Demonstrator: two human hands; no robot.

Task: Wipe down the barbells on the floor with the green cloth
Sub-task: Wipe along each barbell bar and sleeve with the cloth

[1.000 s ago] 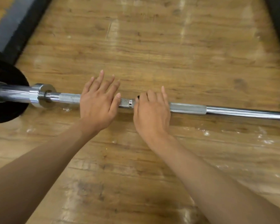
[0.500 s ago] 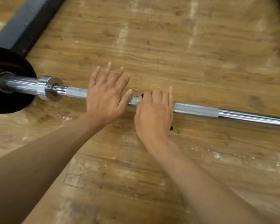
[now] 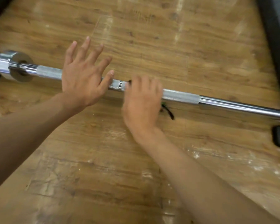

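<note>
Scuffed wood floor (image 3: 152, 38) under barbell (image 3: 181, 95); left hand (image 3: 82, 76) splayed flat, right hand (image 3: 142, 101) curled over it.

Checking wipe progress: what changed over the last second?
Little. The left hand fanned its fingers wider, palm still flat on the barbell. The right hand stays curled over the shaft just right of it; a dark green scrap, probably the cloth, now peeks out beneath. Nothing taken or released; the view shifted.
</note>
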